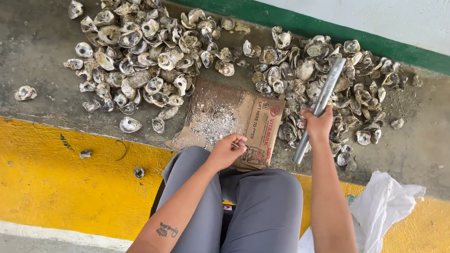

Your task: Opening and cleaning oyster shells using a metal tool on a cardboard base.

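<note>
A flattened carton (236, 123) lies on the floor just before the person's knees (241, 197). 2 shell heaps flank it: 1 heap (139, 55) behind and to its left, the other (325, 81) to its right. The left hand (227, 151) sits over the carton's near edge; the right hand (319, 123) is over the right heap, gripping a pipe (320, 107) that slants above those shells. A bag (384, 208) lies right of the knees. A lone shell (25, 92) lies far left.
</note>
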